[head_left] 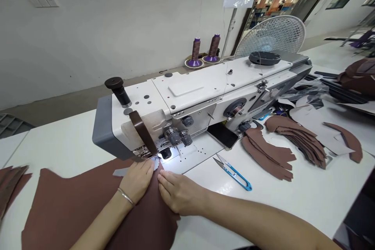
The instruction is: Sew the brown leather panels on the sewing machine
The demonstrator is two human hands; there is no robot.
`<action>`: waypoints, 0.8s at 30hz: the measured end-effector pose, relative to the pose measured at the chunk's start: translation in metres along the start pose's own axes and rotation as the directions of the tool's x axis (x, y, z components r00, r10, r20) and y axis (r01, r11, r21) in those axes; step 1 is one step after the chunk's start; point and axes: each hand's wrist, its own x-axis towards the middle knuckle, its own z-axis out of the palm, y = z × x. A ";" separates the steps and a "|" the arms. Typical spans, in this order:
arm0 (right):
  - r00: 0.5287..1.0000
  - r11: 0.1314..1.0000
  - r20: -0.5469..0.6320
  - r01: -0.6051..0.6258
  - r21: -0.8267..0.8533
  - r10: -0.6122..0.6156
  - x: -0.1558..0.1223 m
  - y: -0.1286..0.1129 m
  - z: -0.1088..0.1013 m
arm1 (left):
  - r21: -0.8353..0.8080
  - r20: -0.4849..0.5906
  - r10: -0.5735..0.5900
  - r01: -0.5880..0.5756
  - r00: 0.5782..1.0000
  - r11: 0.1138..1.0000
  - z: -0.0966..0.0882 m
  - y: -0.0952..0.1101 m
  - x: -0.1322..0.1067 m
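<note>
A large brown leather-like panel [70, 191] lies under the needle area of a white sewing machine [187, 86] and drapes toward me. My left hand [137, 179], with a bracelet at the wrist, presses on the panel just left of the lit presser foot [156, 158], fingers close together. A pale strip [120, 172] pokes out from beneath that hand. On the right, my right hand [183, 193] grips the panel's edge, thumb and fingers closed along it. The fingertips of both hands are near the foot, and what lies right under them is hidden.
Blue thread snips [234, 174] lie right of my right hand. Beyond them are stacked curved brown pieces [269, 156] and a dark phone-like slab [224, 134]. Two brown thread cones [196, 50] and a fan [272, 35] stand behind the machine. More brown pieces [11, 187] rest at far left.
</note>
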 end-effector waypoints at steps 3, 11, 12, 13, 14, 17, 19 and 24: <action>1.000 1.000 0.008 -0.005 -0.012 0.005 0.000 -0.001 0.002 | -0.012 0.024 -0.001 0.002 1.000 1.000 -0.001 0.000 0.003; 0.999 0.999 0.020 -0.045 -0.019 0.046 0.000 -0.002 0.005 | -0.019 0.196 -0.022 0.026 0.980 0.999 -0.006 0.006 0.011; 0.999 0.999 0.025 -0.046 -0.015 0.047 0.000 -0.003 0.005 | -0.011 0.220 -0.038 0.041 0.975 0.999 -0.006 0.008 0.013; 0.998 0.999 0.031 -0.046 -0.012 0.047 0.001 -0.003 0.004 | -0.006 0.248 -0.059 0.063 0.967 0.998 -0.007 0.010 0.015; 0.998 0.999 0.039 -0.047 -0.011 0.047 0.002 -0.002 0.004 | -0.003 0.278 -0.084 0.089 0.957 0.996 -0.008 0.013 0.017; 0.997 0.999 0.060 -0.047 -0.020 0.048 0.003 -0.002 0.004 | 0.029 0.319 -0.145 0.143 0.937 0.989 -0.010 0.022 0.023; 0.997 0.998 0.064 -0.050 -0.025 0.052 0.004 -0.002 0.004 | 0.062 0.288 -0.164 0.153 0.944 0.986 -0.011 0.027 0.027; 0.998 0.998 0.039 -0.054 -0.029 0.055 0.003 -0.006 0.006 | 0.107 0.207 -0.245 0.227 0.947 0.968 -0.009 0.038 0.030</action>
